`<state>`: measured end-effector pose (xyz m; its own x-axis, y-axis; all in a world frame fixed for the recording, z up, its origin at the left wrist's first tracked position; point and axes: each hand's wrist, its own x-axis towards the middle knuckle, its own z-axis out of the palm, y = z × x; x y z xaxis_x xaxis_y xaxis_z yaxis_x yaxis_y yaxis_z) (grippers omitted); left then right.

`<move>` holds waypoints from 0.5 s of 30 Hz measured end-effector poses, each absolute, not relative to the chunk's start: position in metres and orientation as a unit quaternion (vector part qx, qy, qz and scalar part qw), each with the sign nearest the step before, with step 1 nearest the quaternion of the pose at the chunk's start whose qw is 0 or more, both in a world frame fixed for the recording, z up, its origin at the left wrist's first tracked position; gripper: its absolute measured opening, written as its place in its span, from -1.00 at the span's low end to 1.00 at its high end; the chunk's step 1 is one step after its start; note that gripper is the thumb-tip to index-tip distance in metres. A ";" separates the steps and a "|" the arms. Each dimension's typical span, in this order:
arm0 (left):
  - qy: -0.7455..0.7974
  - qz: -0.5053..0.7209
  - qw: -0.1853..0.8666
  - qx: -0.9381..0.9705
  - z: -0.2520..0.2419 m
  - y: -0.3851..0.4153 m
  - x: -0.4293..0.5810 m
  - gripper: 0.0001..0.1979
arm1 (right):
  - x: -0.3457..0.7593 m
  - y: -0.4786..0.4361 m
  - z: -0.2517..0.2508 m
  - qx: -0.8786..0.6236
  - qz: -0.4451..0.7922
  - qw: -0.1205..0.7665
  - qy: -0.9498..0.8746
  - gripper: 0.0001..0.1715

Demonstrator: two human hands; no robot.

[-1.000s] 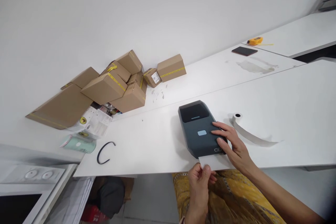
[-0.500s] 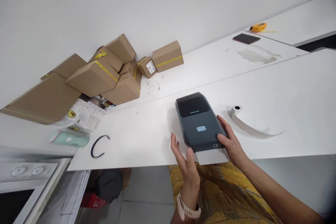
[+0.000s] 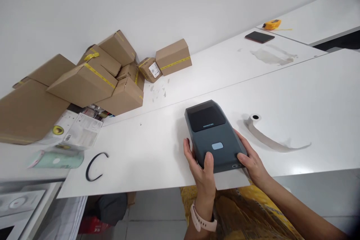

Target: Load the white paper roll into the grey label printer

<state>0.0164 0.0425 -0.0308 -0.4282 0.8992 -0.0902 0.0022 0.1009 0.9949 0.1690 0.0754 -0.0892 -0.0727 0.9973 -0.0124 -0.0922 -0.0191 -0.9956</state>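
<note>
Well left of my left hand lies a mint-green package (image 3: 64, 160), taped cardboard boxes (image 3: 81, 84) piled beyond it, then a dark headband (image 3: 89, 167). My left hand (image 3: 201, 170) clasps one side of the grey label printer (image 3: 206, 140), my right hand (image 3: 254, 163) the other, with white paper (image 3: 232, 180) sticking out between them. Far beyond my right hand are a black tablet (image 3: 259, 37) and yellow tape measure (image 3: 272, 25); nearer, a partly unrolled paper roll (image 3: 264, 140) occupies the space just beside it.

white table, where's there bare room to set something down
Mostly bare: between the black band and the grey device, and right of the unrolled paper strip. Crowded: the far left, with stacked boxes, and the near-edge spot where the left hand and right hand hold the device.
</note>
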 end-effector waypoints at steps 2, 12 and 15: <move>0.627 0.560 0.397 0.367 -0.032 0.043 0.016 -0.21 | 0.167 0.075 -0.091 -0.460 0.545 0.504 -0.487 -0.11; 0.611 0.546 0.391 0.419 -0.033 0.043 0.007 -0.25 | 0.178 0.080 -0.098 -0.424 0.560 0.485 -0.521 0.02; 0.607 0.562 0.405 0.390 -0.039 0.022 0.000 -0.22 | 0.188 0.084 -0.101 -0.404 0.538 0.471 -0.571 -0.03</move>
